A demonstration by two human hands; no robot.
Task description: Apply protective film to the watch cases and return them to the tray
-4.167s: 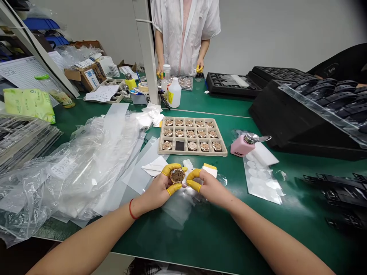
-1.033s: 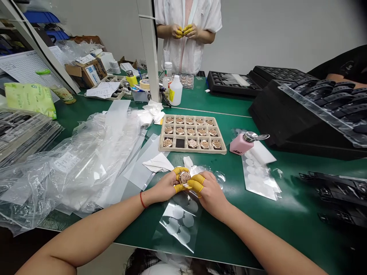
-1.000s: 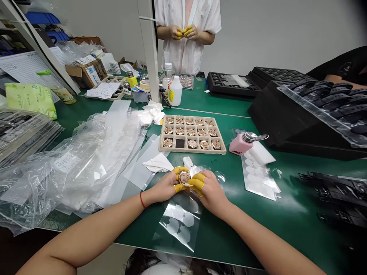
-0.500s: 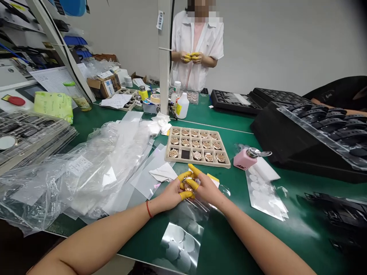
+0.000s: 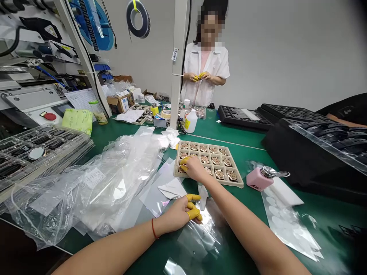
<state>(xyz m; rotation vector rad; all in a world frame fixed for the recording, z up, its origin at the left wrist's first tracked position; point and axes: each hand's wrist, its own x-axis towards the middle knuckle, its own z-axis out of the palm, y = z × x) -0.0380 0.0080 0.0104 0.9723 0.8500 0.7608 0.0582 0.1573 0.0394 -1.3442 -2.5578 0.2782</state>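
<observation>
My right hand point(image 5: 195, 169), in yellow finger cots, reaches over the front left of a beige tray point(image 5: 236, 183). Its fingers close around a gold watch case point(image 5: 182, 168) in the corner compartment; the hand hides the compartment beside it. Other gold watch cases point(image 5: 219, 174) sit in the tray. Lower down, my left hand point(image 5: 183, 210), also in yellow cots, is over clear plastic film point(image 5: 200, 238) with its fingers apart and no object visible in them. A small white strip point(image 5: 203, 196) is close to its fingertips, and a white cloth point(image 5: 172, 189) lies behind it.
Crumpled plastic bags point(image 5: 114, 183) cover the left side. A pink pump bottle point(image 5: 259, 178) and sheets of round films point(image 5: 289, 221) are on the right, before a black box point(image 5: 298, 156). A post point(image 5: 177, 68) rises behind the tray. A co-worker point(image 5: 206, 72) stands across the table.
Both hands were together around a watch case; now they are apart. My right hand has moved forward to the tray. The left hand holds no visible case, and the view has tilted up and left.
</observation>
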